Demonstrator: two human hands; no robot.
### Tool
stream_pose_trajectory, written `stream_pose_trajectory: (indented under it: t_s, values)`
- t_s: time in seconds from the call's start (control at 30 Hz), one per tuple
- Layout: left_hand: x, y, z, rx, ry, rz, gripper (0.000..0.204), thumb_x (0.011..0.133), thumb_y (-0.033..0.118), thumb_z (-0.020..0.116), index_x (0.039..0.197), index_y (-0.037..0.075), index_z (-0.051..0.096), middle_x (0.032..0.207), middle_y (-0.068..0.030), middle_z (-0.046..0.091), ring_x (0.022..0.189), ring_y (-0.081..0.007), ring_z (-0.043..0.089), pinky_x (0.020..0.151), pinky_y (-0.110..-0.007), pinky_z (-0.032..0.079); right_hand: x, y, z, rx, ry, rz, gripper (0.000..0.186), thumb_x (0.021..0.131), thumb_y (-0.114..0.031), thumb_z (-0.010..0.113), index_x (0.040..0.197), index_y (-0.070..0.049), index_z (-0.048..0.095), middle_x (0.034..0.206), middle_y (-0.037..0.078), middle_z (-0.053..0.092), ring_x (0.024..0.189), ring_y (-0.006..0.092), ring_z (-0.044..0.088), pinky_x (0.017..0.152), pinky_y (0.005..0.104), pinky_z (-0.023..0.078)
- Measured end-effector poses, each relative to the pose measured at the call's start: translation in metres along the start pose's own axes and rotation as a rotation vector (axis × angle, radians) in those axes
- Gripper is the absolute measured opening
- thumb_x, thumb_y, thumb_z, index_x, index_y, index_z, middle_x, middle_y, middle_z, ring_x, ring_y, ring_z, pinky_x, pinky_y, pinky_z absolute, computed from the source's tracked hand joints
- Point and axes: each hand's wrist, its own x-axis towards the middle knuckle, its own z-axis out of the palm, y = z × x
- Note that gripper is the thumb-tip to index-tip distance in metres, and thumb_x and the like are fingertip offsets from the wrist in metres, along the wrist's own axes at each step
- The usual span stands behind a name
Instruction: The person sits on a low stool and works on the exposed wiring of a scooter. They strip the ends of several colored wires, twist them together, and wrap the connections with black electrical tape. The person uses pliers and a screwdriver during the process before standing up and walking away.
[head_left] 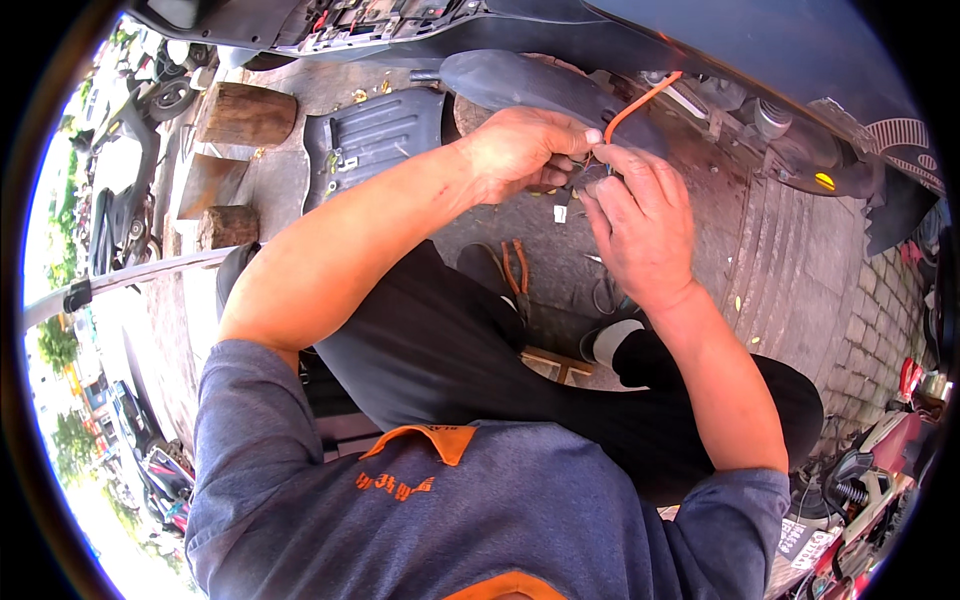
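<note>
My left hand (522, 152) and my right hand (645, 215) meet in front of the scooter body, fingers pinched close together. An orange cable (638, 106) hangs from the underside of the body and runs down to my fingertips. Thin dark wires (590, 172) show between the two hands, with a small white tag (560, 214) just below. My left thumb and forefinger press together at the cable's lower end. The right fingers curl in on the wires, and their exact grip is partly hidden.
The scooter body (740, 50) spans the top. Behind my left hand lies a black plastic panel (375, 138) with small parts on it. Log stumps (247, 114) stand at the left. Orange-handled pliers (516, 268) lie by my foot. Parked scooters (870, 460) crowd the right side.
</note>
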Motion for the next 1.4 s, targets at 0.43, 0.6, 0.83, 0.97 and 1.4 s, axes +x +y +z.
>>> stream_pose_trajectory:
  t_s: [0.43, 0.6, 0.83, 0.97, 1.4]
  values:
    - [0.001, -0.001, 0.009, 0.139, 0.046, 0.069, 0.032, 0.114, 0.035, 0.064, 0.119, 0.005, 0.075, 0.102, 0.002, 0.069, 0.088, -0.0083, 0.058, 0.081, -0.028, 0.052, -0.008, -0.003, 0.005, -0.047, -0.015, -0.051, 0.019, 0.078, -0.013, 0.08, 0.092, -0.013, 0.067, 0.127, 0.002, 0.072, 0.125, 0.0256, 0.066, 0.114, 0.0492, 0.051]
    - [-0.005, 0.001, 0.012, 0.232, 0.072, 0.109, 0.03, 0.115, 0.031, 0.06, 0.12, 0.005, 0.074, 0.1, 0.0011, 0.069, 0.085, -0.0092, 0.057, 0.08, -0.028, 0.052, -0.015, -0.005, 0.007, -0.027, -0.052, -0.102, 0.01, 0.082, -0.015, 0.074, 0.091, -0.014, 0.069, 0.122, 0.002, 0.073, 0.129, 0.0226, 0.065, 0.12, 0.0492, 0.048]
    - [-0.008, 0.003, 0.02, 0.307, 0.15, 0.214, 0.031, 0.113, 0.036, 0.064, 0.112, 0.007, 0.076, 0.095, 0.0036, 0.065, 0.084, -0.0079, 0.054, 0.074, -0.027, 0.048, -0.017, -0.006, 0.011, 0.038, -0.078, -0.145, 0.01, 0.081, -0.014, 0.074, 0.09, -0.013, 0.068, 0.114, 0.003, 0.071, 0.126, 0.0235, 0.066, 0.12, 0.0481, 0.05]
    - [-0.007, 0.011, 0.012, 0.357, 0.134, 0.213, 0.037, 0.111, 0.043, 0.067, 0.106, 0.009, 0.077, 0.094, 0.0041, 0.065, 0.086, -0.0072, 0.054, 0.077, -0.026, 0.046, -0.019, -0.009, 0.012, 0.025, -0.063, -0.15, 0.012, 0.08, -0.015, 0.076, 0.089, -0.013, 0.068, 0.112, 0.003, 0.07, 0.123, 0.0232, 0.066, 0.119, 0.0495, 0.05]
    - [-0.044, 0.043, -0.049, 1.266, 0.305, 0.382, 0.038, 0.102, 0.04, 0.073, 0.1, 0.002, 0.075, 0.086, -0.011, 0.074, 0.082, -0.0218, 0.069, 0.081, -0.037, 0.054, -0.009, -0.034, 0.003, 0.211, -0.128, -0.212, 0.023, 0.08, -0.011, 0.082, 0.101, -0.012, 0.072, 0.103, 0.004, 0.066, 0.099, 0.0246, 0.068, 0.088, 0.0429, 0.058]
